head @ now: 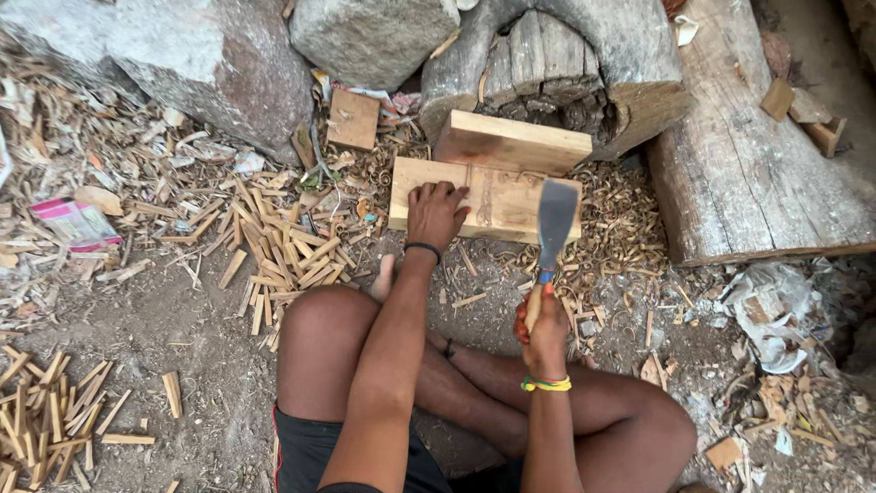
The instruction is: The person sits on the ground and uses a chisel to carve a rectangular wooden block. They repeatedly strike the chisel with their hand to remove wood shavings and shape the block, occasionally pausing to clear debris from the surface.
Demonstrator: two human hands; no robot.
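My left hand (435, 212) rests flat, palm down, on a pale wooden board (493, 203) lying on the ground in front of my folded legs. A second, thicker board (511, 142) leans just behind it against a hollow log (630, 55). My right hand (545, 330) grips the wooden handle of a broad-bladed chopping knife (556, 224). Its blade points up and away and overlaps the right end of the flat board.
Large stones (219, 64) stand at the back left and a thick timber beam (739, 155) at the right. A heap of cut wooden sticks (283, 246) lies left of the board, more sticks (46, 420) at the lower left. Shavings and plastic scraps (771, 310) litter the dirt.
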